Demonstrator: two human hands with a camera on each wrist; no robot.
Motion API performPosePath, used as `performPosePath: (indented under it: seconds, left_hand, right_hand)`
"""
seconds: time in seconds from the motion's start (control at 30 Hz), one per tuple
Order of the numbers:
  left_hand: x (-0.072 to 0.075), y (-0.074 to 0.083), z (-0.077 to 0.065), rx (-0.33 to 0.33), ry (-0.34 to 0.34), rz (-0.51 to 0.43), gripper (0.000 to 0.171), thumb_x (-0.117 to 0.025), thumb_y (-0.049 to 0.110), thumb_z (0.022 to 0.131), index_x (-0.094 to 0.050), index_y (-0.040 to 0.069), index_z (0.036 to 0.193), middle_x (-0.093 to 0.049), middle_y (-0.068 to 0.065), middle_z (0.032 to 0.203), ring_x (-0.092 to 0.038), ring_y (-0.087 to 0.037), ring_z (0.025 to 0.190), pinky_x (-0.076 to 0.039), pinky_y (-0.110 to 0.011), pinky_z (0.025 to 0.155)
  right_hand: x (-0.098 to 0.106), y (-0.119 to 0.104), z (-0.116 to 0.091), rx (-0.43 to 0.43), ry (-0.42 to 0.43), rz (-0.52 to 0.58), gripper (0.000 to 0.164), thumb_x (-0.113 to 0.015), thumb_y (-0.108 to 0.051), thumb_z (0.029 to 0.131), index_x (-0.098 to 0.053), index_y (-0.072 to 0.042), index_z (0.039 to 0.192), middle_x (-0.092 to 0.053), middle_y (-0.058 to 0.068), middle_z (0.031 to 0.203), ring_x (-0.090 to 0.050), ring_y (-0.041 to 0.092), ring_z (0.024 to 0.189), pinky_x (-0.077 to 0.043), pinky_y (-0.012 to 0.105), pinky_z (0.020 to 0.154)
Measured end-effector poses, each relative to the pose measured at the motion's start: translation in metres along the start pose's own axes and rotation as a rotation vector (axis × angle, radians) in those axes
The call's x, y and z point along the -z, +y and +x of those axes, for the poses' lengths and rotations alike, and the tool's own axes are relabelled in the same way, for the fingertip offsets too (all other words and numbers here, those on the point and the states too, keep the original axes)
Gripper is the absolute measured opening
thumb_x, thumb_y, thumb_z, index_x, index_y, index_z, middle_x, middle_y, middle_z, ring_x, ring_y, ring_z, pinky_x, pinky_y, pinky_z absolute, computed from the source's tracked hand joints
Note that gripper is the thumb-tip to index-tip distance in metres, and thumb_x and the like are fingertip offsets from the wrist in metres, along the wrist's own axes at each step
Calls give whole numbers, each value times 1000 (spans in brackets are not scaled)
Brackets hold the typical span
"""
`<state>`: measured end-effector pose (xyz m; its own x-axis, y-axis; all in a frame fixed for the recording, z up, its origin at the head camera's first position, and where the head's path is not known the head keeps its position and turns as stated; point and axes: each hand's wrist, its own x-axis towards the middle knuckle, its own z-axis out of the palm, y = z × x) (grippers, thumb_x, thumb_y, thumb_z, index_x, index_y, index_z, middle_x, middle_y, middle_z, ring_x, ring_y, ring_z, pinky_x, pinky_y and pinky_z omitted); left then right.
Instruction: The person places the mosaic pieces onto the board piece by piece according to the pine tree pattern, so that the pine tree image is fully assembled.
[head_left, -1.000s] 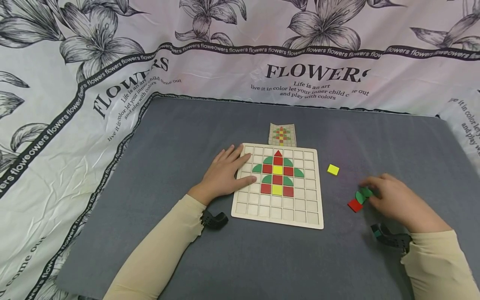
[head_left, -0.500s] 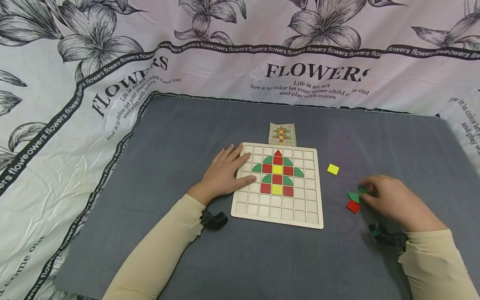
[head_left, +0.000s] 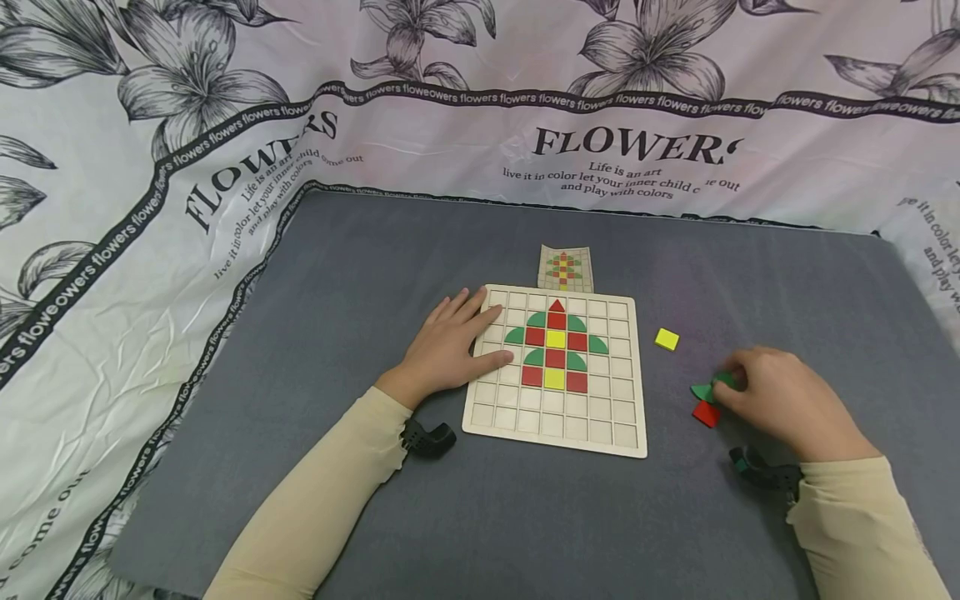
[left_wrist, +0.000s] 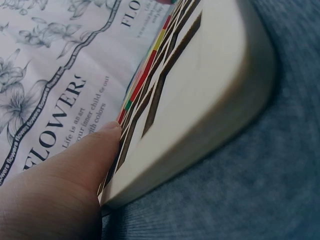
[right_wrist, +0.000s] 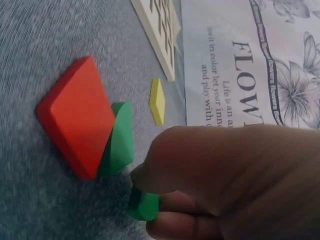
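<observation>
A wooden grid board (head_left: pixel 517 417) lies on the table, with red, yellow and green pieces set in a tree shape. My left hand (head_left: pixel 453 346) rests over its left edge, fingers spread and thumb on the grid; the left wrist view shows the thumb (left_wrist: pixel 75 167) on the board's rim. Right of the board, my right hand (head_left: pixel 776 400) pinches a green quarter-round piece (right_wrist: pixel 144 205) between thumb and fingers. Just beside it lie a second green quarter-round piece (right_wrist: pixel 120 142) and a red square tile (right_wrist: pixel 77 120), which touch each other.
A yellow square tile (head_left: pixel 667 339) lies between the board and my right hand. Behind the board, touching or near its far edge, is a small pattern card (head_left: pixel 566 268) with a printed tree. Flower-printed cloth (head_left: pixel 450 142) borders the grey table (head_left: pixel 360 275).
My right hand has shifted slightly left. The loose green pieces have separated, and one is now between its thumb and fingers. The red tile moved slightly left; my left hand stayed put.
</observation>
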<state>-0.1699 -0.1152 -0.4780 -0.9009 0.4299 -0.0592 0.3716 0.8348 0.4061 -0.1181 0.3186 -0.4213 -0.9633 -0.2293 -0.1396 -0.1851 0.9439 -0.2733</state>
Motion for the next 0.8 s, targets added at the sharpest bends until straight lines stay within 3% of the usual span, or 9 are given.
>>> performPosePath:
  seconds: [0.17, 0.27, 0.4, 0.8]
  left_hand:
    - [0, 1, 1, -3, -4, 4, 87, -54, 73, 97, -33, 26, 167, -11, 0, 177, -4, -25, 164, -1, -47, 132]
    - [1, 2, 1, -2, -7, 7, 87, -53, 73, 97, -33, 26, 167, -11, 0, 177, -4, -25, 164, 0, -47, 132]
    - [1, 2, 1, -4, -5, 10, 86, -53, 73, 98, -33, 25, 167, -11, 0, 177, -4, -25, 164, 0, -47, 132]
    - [-1, 1, 0, 0, 0, 12, 87, -53, 74, 97, -34, 25, 167, -11, 0, 177, -4, -25, 164, -1, -47, 132]
  right_hand:
    - [0, -11, -3, 27, 55, -13, 24, -76, -23, 89, -76, -1, 99, -71, 8, 89, -63, 22, 78, -52, 42, 64]
    - [-3, -21, -3, 75, 92, -12, 23, -77, -20, 87, -76, -1, 99, -72, 9, 91, -65, 25, 80, -54, 48, 69]
    - [-7, -35, -2, 156, 119, 21, 18, -77, -14, 85, -76, -2, 98, -71, 6, 88, -65, 22, 80, -55, 47, 71]
    - [-17, -70, 10, 288, 47, 60, 11, -77, -9, 84, -76, -6, 95, -69, -3, 83, -60, 11, 74, -55, 38, 68]
